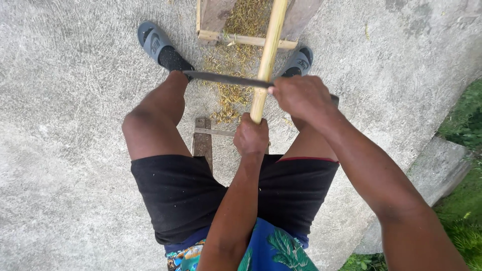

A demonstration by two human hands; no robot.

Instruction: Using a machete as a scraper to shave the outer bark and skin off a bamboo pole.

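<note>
The person sits on a low wooden stool (203, 143) on a concrete floor (65, 125). The left hand (251, 136) is a tight fist around the near end of a bamboo stick (267, 55) — fingers curled together, holding it steady. The stick points away, out over a wooden frame (241, 39) by the feet in grey sandals (153, 40). The right hand (301, 95) grips the handle of a long dark knife (226, 79), fingers wrapped shut. The blade lies across the stick, touching it just above the left fist. Thin yellow shavings (228, 95) lie on the floor below. This looks like the scraping step — the skin is coming off. The next stroke should push away from the left fist, with the stick held firm
</note>
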